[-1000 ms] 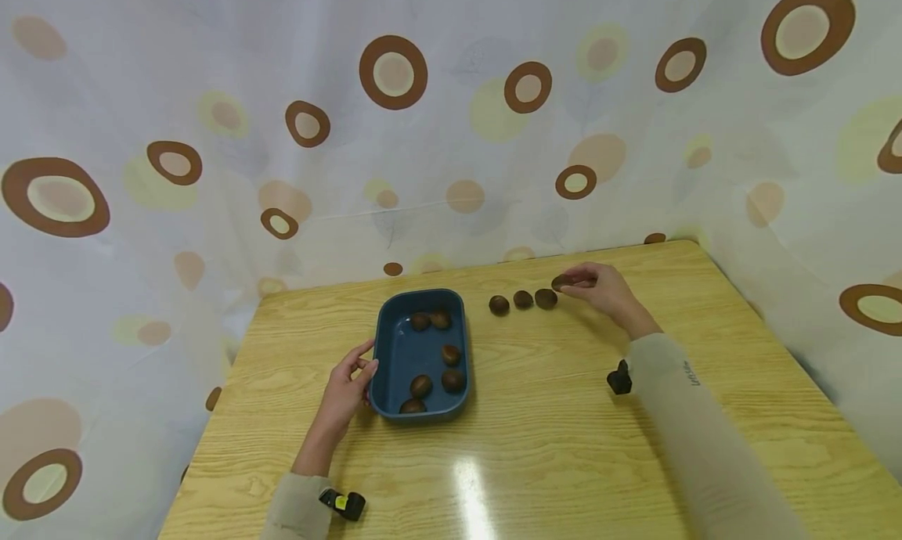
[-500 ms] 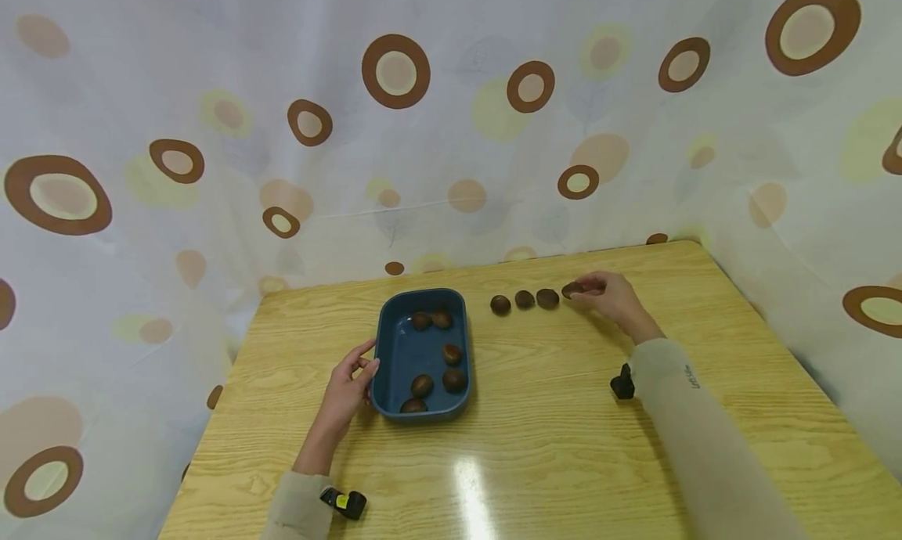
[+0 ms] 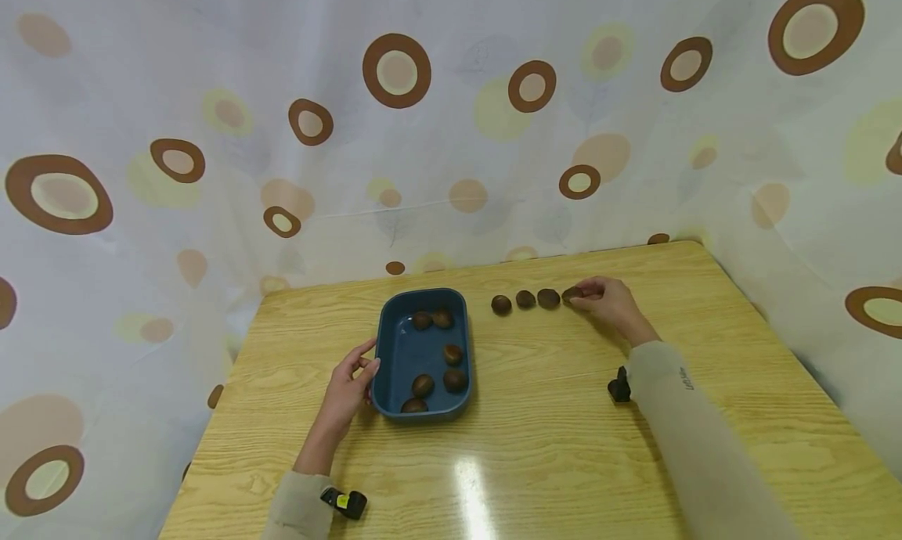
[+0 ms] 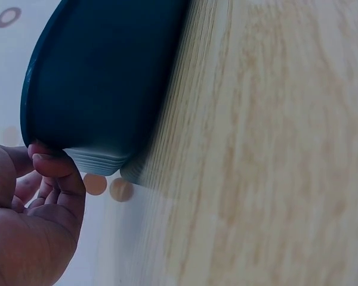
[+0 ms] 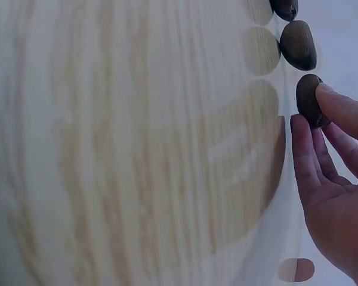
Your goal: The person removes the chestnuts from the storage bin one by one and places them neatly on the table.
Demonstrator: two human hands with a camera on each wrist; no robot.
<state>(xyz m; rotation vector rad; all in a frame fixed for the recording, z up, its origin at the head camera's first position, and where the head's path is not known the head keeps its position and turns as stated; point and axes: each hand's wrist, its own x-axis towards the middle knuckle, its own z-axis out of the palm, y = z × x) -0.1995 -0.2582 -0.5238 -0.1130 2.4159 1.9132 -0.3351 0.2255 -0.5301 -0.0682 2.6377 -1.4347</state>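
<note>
My right hand (image 3: 611,299) pinches a dark brown chestnut (image 5: 309,100) between thumb and fingers, close over the table at the right end of a row. Three more chestnuts lie to its left in the head view: the nearest chestnut (image 3: 548,298), a middle chestnut (image 3: 524,299) and a far-left chestnut (image 3: 501,304). My left hand (image 3: 347,383) grips the left wall of a deep blue rectangular dish (image 3: 399,352), thumb at the rim (image 4: 27,113); its other fingers are partly hidden. Several chestnuts sit inside, among them a glossy chestnut (image 3: 452,355).
The wooden table (image 3: 550,446) carries the dish left of its middle and the row near its back edge. A patterned curtain (image 3: 451,133) rises behind the table and at both sides. Black wrist cameras are strapped at both sleeves.
My right hand has brought its chestnut slightly right and down to the row's right end, still pinching it. The left hand and the dish have stayed in place.
</note>
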